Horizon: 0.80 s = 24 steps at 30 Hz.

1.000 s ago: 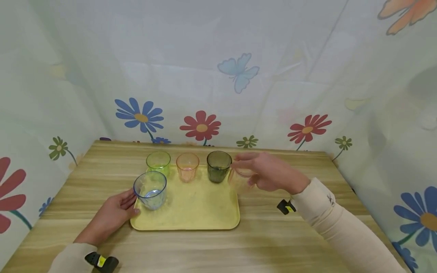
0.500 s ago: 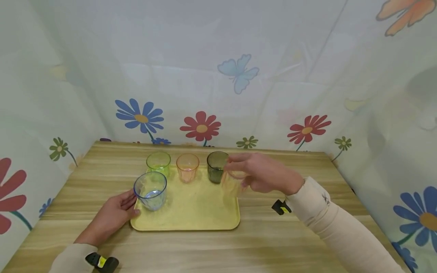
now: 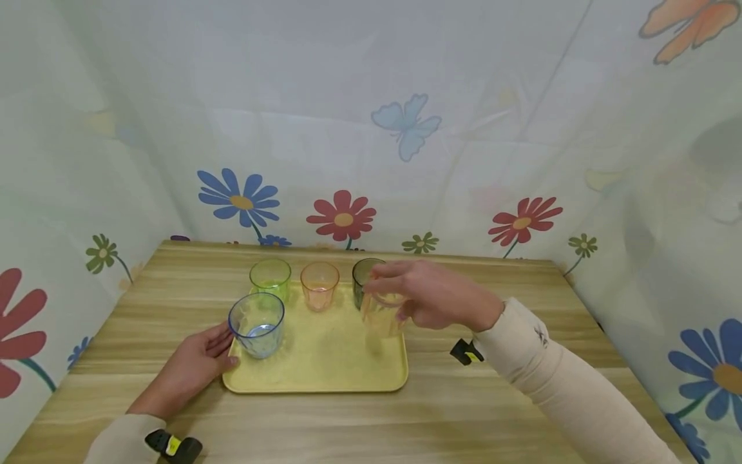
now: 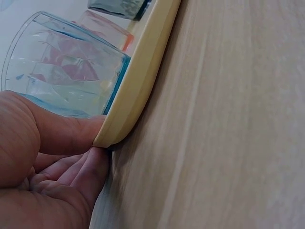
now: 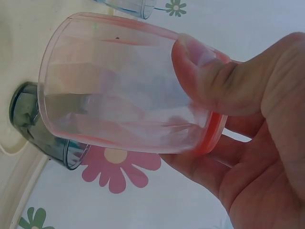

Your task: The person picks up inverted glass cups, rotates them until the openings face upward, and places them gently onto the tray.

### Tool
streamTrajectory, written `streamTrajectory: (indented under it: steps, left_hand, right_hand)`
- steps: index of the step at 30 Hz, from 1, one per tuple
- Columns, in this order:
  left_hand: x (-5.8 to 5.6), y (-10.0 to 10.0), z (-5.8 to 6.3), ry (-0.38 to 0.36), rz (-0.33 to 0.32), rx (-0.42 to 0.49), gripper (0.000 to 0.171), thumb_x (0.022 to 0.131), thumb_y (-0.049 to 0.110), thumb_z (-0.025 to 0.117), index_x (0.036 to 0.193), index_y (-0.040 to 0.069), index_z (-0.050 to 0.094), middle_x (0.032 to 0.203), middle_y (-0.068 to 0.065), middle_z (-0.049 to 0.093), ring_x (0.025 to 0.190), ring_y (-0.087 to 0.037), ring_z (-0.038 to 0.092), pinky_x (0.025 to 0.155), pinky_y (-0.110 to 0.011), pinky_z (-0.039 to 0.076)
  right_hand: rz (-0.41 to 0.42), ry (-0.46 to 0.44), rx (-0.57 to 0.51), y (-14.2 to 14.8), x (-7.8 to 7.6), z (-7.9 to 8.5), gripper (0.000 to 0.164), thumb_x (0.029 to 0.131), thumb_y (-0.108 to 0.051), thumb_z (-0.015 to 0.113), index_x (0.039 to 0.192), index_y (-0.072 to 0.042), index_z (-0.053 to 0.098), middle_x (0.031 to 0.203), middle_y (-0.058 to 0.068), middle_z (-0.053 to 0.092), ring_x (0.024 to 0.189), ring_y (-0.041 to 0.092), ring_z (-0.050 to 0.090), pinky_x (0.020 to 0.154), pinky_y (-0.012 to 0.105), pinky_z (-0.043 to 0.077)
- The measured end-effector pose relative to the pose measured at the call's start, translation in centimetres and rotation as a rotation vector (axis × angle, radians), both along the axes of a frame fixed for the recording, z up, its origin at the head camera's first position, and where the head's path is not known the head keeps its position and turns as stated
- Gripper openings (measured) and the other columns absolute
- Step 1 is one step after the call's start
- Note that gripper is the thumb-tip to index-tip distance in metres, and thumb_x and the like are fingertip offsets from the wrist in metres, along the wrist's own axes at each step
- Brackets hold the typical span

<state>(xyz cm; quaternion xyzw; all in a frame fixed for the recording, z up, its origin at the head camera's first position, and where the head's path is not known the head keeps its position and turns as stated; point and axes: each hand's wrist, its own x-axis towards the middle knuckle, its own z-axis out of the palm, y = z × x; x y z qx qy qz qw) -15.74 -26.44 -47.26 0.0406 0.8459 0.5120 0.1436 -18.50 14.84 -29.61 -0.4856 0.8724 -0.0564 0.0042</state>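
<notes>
In the head view my left hand is at the left front corner of the yellow tray. The left wrist view shows its thumb and fingers pinching the tray's edge. Just inside that corner stands a clear blue-rimmed cup. My right hand grips a clear orange cup over the tray's right side. Seen from the right wrist, its thick red end is between thumb and fingers, and the wider end faces the tray. The dark grey cup is partly hidden behind this hand.
A green cup and another orange cup stand along the tray's back edge, left of the grey one. Beneath the tray is a wood-grain table. A flower-printed curtain rises behind it.
My right hand has moved left with the orange cup, from beyond the tray's right edge to over it, covering more of the grey cup. The left hand stays put.
</notes>
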Motion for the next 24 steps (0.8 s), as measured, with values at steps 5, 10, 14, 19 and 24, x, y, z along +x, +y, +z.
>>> streamTrajectory:
  steps: [5,10,14,19,24]
  left_hand:
    - [0.0,0.1,0.2,-0.020,0.001,0.014,0.084,0.098,0.003,0.067,0.159,-0.017,0.013,0.164,-0.038,0.022,0.153,-0.051,0.029,0.114,-0.037,0.044]
    - [0.0,0.1,0.2,-0.026,0.003,0.014,0.084,0.098,0.003,0.067,0.159,-0.017,0.013,0.164,-0.038,0.022,0.153,-0.050,0.029,0.114,-0.036,0.044]
    - [0.1,0.2,0.2,-0.027,0.005,0.010,0.084,0.098,0.003,0.067,0.159,-0.016,0.013,0.164,-0.038,0.022,0.153,-0.050,0.029,0.115,-0.038,0.044]
    - [0.2,0.3,0.3,-0.029,0.007,0.020,0.084,0.098,0.002,0.066,0.159,-0.017,0.013,0.164,-0.039,0.022,0.153,-0.052,0.028,0.115,-0.040,0.043]
    - [0.3,0.5,0.4,-0.029,0.012,0.029,0.084,0.096,-0.001,0.066,0.159,-0.017,0.012,0.164,-0.039,0.021,0.153,-0.052,0.028,0.115,-0.040,0.041]
  right_hand:
    - [0.016,-0.008,-0.004,-0.7,-0.1,0.1,0.056,0.088,-0.003,0.079,0.142,-0.013,0.066,0.151,0.011,0.060,0.144,0.028,0.056,0.111,0.043,0.055]
    - [0.034,0.010,0.008,-1.5,-0.3,0.1,0.053,0.089,-0.005,0.079,0.140,-0.013,0.067,0.147,0.011,0.063,0.139,0.027,0.060,0.110,0.042,0.056]
    - [0.037,0.016,0.017,-2.1,-0.3,0.1,0.052,0.090,-0.004,0.076,0.140,-0.013,0.067,0.146,0.011,0.064,0.138,0.026,0.060,0.110,0.041,0.055]
    - [0.032,-0.009,0.026,-2.6,-0.3,0.2,0.055,0.089,0.001,0.072,0.142,-0.014,0.066,0.153,0.013,0.059,0.145,0.028,0.054,0.116,0.043,0.051]
    - [0.038,-0.009,0.031,-3.1,-0.4,0.3,0.054,0.090,0.000,0.072,0.142,-0.013,0.065,0.153,0.012,0.059,0.145,0.027,0.054,0.117,0.043,0.049]
